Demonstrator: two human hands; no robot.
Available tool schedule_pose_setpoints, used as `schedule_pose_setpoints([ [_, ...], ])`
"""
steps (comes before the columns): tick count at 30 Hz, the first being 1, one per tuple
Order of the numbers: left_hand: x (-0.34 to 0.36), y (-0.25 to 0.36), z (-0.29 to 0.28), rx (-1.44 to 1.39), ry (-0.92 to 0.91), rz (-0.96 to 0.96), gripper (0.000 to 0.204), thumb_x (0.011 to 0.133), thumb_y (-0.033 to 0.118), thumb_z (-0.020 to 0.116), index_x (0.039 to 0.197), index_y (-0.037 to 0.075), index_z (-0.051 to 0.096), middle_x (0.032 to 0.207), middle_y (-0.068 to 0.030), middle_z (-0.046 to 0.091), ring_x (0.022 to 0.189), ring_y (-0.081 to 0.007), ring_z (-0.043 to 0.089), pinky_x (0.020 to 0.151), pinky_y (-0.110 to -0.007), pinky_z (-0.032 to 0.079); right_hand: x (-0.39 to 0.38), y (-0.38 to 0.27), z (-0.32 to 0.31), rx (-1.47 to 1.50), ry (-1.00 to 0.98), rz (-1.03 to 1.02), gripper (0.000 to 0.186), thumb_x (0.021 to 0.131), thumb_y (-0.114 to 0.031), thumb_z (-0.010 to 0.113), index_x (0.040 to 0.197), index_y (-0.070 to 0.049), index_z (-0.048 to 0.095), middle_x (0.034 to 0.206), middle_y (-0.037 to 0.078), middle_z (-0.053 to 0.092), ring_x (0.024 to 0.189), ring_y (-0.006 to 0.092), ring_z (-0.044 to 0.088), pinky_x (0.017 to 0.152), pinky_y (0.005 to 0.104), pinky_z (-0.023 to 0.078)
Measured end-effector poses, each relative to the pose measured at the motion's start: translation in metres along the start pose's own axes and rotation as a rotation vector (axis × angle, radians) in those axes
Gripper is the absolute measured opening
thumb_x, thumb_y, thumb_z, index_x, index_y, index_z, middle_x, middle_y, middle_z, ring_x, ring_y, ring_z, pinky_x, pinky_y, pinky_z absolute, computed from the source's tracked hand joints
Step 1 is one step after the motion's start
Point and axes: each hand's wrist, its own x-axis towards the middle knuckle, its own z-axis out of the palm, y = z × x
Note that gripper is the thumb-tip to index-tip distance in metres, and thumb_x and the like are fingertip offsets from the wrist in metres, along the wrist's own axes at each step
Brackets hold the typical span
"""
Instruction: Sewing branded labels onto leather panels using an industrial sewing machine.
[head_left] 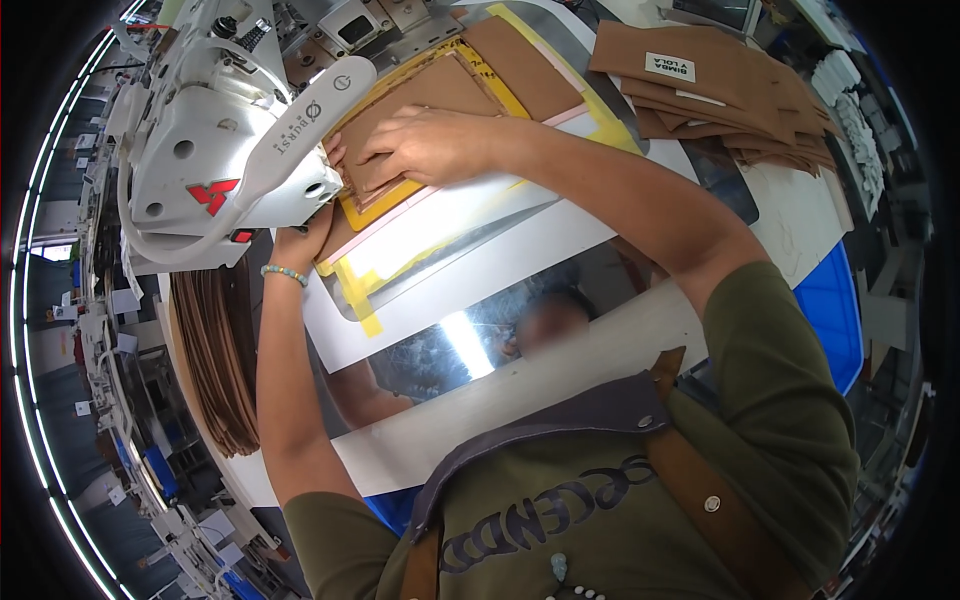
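Observation:
My right hand (430,145) lies palm down, fingers spread, on a brown panel (440,95) inside a yellow rectangular frame (505,92). To its left, the white sewing machine head (225,160) hides much of my left hand (308,238). A few of that hand's fingertips show beyond the machine head, stretched out flat at the frame's left edge. More brown material (525,65) extends under and past the frame, over a clear template sheet edged with yellow tape (365,305). Whether the left fingers touch the panel itself is hard to see.
A stack of brown sewn pieces (700,80) with white labels sits at the far right. Long brown strips or panels (215,360) hang together at the left. A shiny metal plate (460,345) is set in the table near me. A blue bin (835,315) stands at the right.

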Motion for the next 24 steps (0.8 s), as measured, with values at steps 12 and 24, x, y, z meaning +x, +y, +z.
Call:
schedule_pose_setpoints([
  [12,-0.03,-0.092,0.0,0.221,-0.035,0.002,0.04,0.099,0.03,0.072,0.134,0.012,0.071,0.134,-0.0142,0.072,0.127,-0.038,0.066,0.107,-0.047,0.052,0.004,-0.007,-0.003,0.001,-0.023,0.013,0.045,0.095,-0.005,0.062,0.131,-0.026,0.079,0.145,0.007,0.066,0.137,0.0284,0.057,0.116,0.047,0.043],
  [24,-0.019,-0.099,0.007,0.277,-0.054,-0.016,0.039,0.103,0.024,0.065,0.14,0.011,0.067,0.139,-0.0136,0.069,0.129,-0.0355,0.064,0.109,-0.045,0.05,0.021,-0.002,-0.008,0.091,-0.102,0.095,0.045,0.092,-0.005,0.057,0.124,-0.024,0.083,0.142,0.009,0.068,0.135,0.0288,0.059,0.117,0.0472,0.044],
])
